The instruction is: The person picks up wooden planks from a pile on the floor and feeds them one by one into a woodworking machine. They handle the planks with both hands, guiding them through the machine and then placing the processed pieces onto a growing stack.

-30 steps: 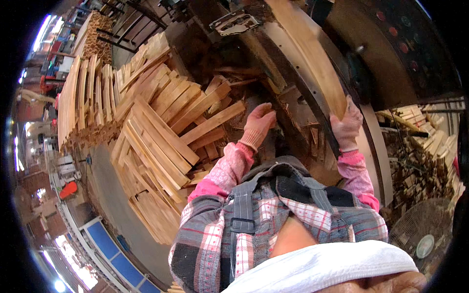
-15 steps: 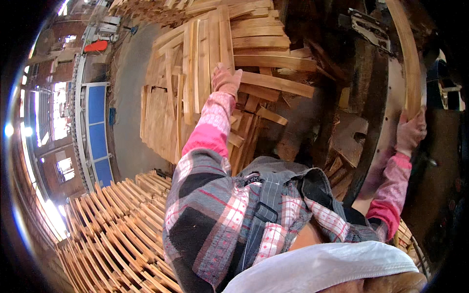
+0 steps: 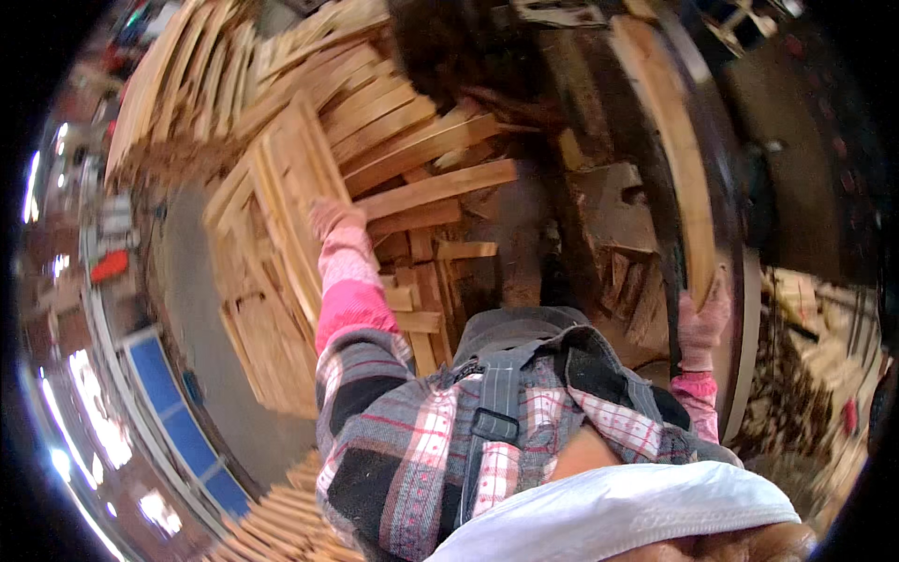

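Note:
My left hand (image 3: 335,217) is on the near end of a wooden board (image 3: 314,145) at the top of a loose pile, its blurred fingers closed over the edge. Over on the right, my right hand (image 3: 702,318) grips the near end of a long wooden plank (image 3: 670,122). That plank points away from me along a dark metal machine edge (image 3: 749,356). Its near end narrows toward my fingers. Pink sleeves cover both my forearms.
Shorter wood pieces (image 3: 440,192) lie across the pile between my arms. A tall stack of slats (image 3: 178,94) stands far left, and more stacked slats (image 3: 281,525) are at near left. Scrap wood (image 3: 815,309) lies at right, beyond the machine edge. Blue panels (image 3: 178,403) line the left side.
The view has turned, shifting the pile leftward. My right hand and its plank have come closer to my body. My left hand stays on the board pile.

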A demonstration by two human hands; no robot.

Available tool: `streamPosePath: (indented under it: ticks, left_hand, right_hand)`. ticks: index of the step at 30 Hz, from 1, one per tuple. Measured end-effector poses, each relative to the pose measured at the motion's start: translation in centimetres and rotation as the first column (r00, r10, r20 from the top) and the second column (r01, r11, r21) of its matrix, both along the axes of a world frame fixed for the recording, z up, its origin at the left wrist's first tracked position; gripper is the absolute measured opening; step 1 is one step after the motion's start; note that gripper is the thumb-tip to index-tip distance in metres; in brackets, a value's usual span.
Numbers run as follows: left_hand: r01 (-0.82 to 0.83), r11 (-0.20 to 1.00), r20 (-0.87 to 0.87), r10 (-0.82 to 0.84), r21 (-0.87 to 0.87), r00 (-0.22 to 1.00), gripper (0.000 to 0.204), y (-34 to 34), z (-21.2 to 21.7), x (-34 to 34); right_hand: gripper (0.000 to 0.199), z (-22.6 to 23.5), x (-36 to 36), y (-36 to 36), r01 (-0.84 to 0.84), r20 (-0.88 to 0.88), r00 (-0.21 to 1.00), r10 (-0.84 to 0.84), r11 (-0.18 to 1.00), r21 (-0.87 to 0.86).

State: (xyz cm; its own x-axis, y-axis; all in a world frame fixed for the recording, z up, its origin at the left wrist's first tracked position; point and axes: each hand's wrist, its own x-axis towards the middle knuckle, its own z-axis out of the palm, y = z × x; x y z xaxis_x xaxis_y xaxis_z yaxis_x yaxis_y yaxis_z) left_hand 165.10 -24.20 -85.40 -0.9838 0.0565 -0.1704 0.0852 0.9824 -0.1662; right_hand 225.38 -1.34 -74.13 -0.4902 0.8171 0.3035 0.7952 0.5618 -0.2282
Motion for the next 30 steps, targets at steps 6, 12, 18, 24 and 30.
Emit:
streamPosePath:
  ticks: [6,12,18,24,30]
  left_hand:
    - [0.088,0.980,-0.047,-0.081,0.178,0.996,0.038,-1.8,-2.3,-3.8]
    - [0.254,0.931,-0.079,-0.242,0.263,0.967,0.037,-4.3,-0.2,-1.2]
    - [-0.248,0.267,0.281,-0.097,0.931,0.955,0.051,-4.2,4.7,6.9]
    - [-0.489,-0.467,0.389,-0.298,0.737,0.871,0.037,4.7,7.9,15.0]
    - [-0.600,-0.362,0.282,-0.635,0.714,0.719,0.043,15.1,12.5,19.7]
  right_hand:
    - [0.057,0.4,-2.5,2.7,0.199,0.047,0.979,-0.197,0.980,-0.022]
    - [0.045,1.5,-8.3,15.3,-0.087,0.340,0.941,0.002,0.969,0.233]
    - [0.053,2.1,-18.2,25.3,-0.002,0.323,0.942,-0.085,0.965,0.262]
    - [0.083,2.3,-26.8,6.9,-0.483,-0.038,0.872,0.489,0.844,-0.232]
    - [0.090,2.5,-24.6,-0.9,-0.318,-0.199,0.948,0.249,0.779,-0.540]
